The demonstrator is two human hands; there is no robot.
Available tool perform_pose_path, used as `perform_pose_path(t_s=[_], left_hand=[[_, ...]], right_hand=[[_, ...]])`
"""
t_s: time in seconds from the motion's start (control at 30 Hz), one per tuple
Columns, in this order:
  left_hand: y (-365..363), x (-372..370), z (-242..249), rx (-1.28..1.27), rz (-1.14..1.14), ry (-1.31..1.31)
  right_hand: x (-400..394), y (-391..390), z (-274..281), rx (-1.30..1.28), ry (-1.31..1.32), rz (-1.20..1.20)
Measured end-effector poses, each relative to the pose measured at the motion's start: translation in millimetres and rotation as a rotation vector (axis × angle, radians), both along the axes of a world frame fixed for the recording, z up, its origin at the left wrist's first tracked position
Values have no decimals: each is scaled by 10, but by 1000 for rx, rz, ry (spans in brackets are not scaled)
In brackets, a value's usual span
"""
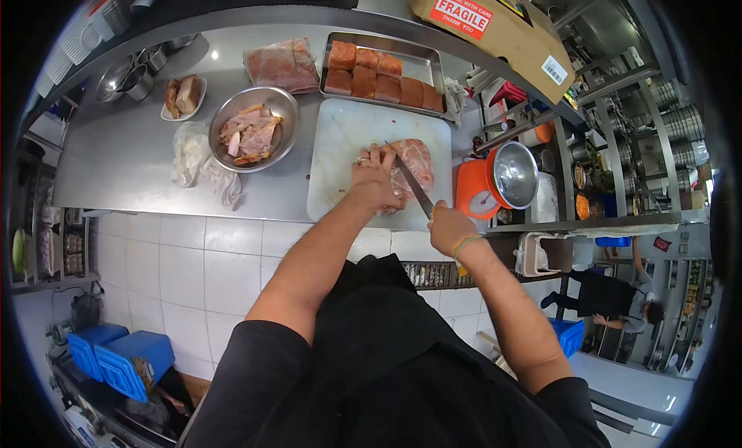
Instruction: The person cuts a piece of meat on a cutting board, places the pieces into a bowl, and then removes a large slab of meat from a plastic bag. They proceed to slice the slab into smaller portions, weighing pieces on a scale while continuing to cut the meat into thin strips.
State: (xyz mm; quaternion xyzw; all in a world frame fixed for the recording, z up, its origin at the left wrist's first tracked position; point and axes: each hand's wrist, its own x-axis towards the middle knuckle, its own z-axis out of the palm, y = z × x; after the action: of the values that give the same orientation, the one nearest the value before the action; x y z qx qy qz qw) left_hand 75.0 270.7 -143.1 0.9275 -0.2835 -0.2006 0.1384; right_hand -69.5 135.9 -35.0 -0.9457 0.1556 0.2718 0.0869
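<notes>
Stainless kitchen counter, white cutting board at centre. Pork slab lies on the board's right half. Left hand pressed flat-curled on the meat, fingers bent, pinning it. Right hand closed round the handle of a knife, blade angled into the slab beside the left fingers. Judgement: keep knuckles ahead of fingertips, draw long strokes, hold thickness even with the portions in the steel tray. Orange scale stands just beside the board.
</notes>
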Motion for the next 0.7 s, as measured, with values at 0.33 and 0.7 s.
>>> perform_pose_path(t_s=[0.33, 0.7], left_hand=[[37, 8, -11, -65, -20, 0], [-25, -73, -15, 22, -15, -13]], right_hand=[[119, 9, -181, -8, 10, 13], [-220, 29, -921, 10, -166, -144]])
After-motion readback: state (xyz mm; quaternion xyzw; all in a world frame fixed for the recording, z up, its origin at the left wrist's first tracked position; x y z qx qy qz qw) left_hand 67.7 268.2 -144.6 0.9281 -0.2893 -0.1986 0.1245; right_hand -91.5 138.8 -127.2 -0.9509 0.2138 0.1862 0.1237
